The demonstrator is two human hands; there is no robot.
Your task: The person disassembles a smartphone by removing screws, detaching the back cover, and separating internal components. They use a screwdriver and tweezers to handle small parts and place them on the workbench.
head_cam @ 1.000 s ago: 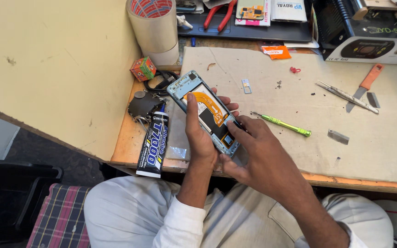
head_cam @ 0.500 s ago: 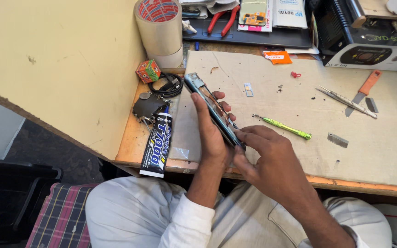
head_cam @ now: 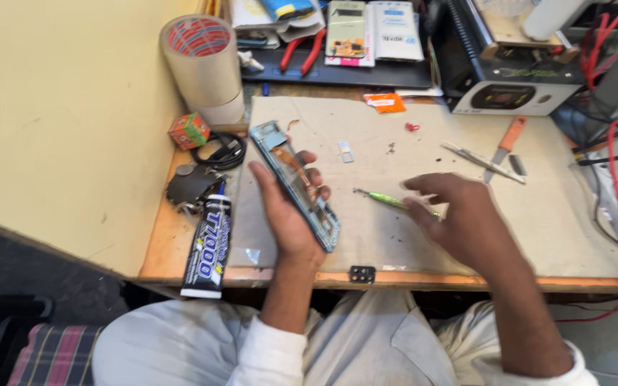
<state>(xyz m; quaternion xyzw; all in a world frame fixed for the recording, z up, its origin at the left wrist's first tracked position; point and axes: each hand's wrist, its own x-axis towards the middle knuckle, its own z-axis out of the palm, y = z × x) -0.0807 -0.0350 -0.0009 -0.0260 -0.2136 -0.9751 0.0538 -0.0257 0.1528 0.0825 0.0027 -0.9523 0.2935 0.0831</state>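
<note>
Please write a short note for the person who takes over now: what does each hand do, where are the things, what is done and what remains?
Left hand: grip closed around the opened phone frame, held tilted above the work mat.
Right hand: holds nothing, fingers over the green tool lying on the mat.
Nearby: black glue tube at the table's left edge, tape roll behind it, orange-handled knife and tweezers to the right.
Done: phone is open.
Left: green tool not yet picked up; glue tube lies untouched.
</note>
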